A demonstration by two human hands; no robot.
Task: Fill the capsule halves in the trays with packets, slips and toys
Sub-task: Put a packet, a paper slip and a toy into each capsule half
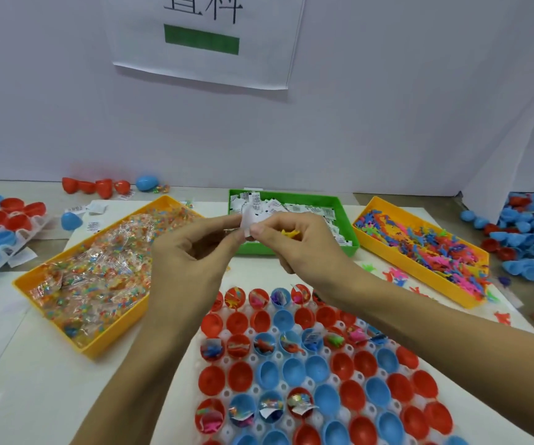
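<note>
Pinching one white slip [247, 223] between them, left hand [192, 248] and right hand [294, 242] grip above the tray [365, 379].

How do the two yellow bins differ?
The left yellow bin holds clear packets of tiny multicoloured beads; the right yellow bin holds loose, bright plastic toy figures. Some figures lie spilled beside the right bin; none show beside the left. Both are shallow, rectangular, angled toward the green bin.

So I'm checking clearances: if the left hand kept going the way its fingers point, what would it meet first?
Probably the white paper slip pinched at its fingertips, then the right hand; the green tray lies beyond, though depth is unclear.
</note>
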